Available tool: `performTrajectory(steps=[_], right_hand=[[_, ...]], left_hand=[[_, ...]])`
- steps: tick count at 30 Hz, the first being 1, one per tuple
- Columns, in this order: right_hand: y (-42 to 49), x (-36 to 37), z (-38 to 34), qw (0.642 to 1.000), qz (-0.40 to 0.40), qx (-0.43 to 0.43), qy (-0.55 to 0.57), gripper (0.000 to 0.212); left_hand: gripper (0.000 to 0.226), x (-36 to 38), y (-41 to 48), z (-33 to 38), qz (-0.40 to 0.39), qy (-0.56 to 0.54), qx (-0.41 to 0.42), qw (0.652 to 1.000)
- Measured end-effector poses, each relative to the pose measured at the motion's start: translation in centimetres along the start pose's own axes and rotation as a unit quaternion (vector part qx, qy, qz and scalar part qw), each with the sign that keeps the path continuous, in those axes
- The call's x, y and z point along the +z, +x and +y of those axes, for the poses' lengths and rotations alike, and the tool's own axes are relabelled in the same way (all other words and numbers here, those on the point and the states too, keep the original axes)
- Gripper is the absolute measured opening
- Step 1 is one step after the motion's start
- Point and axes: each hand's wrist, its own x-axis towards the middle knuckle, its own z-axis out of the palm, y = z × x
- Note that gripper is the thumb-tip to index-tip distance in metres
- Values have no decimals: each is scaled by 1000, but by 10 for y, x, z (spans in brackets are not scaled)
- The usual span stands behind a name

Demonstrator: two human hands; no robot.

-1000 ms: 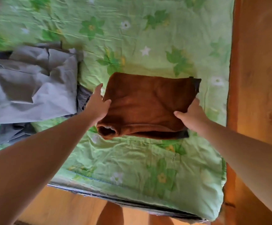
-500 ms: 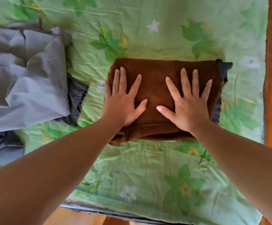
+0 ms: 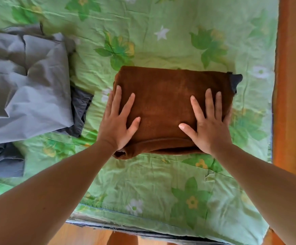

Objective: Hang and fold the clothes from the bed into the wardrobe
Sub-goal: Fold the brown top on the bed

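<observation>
A folded brown fleece garment (image 3: pixel 168 96) lies flat on the bed with the green flowered sheet (image 3: pixel 143 183). A dark grey lining corner shows at its far right end. My left hand (image 3: pixel 116 123) rests flat on the garment's left edge, fingers spread. Flat on the right part lies my right hand (image 3: pixel 208 122), its outer fingers curling over the right edge. Neither hand grips the cloth. A light grey garment (image 3: pixel 25 85) lies on the bed to the left.
Darker grey clothing (image 3: pixel 80 110) sticks out from under the light grey garment, and more dark grey cloth (image 3: pixel 2 160) lies nearer the bed's front edge. An orange wooden board (image 3: pixel 293 85) runs along the bed's right side. Wooden floor shows below the mattress edge.
Both hands went from holding the garment's side edges to lying flat on top. Since half a second ago they have slid apart, toward its left and right edges.
</observation>
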Motion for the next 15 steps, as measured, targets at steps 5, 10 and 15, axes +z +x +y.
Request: performTrajectory(steps=[5,10,15], right_hand=[[-15,-16,5,996,-7,17,90,83],[-35,-18,8,997,-66,30,34,95],[-16,-52,4,851,108,255,447,93]], left_hand=[[83,-11,-38,5,-23,23,-22,999],[101,-21,-63,2,-106,1,-69,992],[98,-42,-23,6,-16,-317,-230,920]])
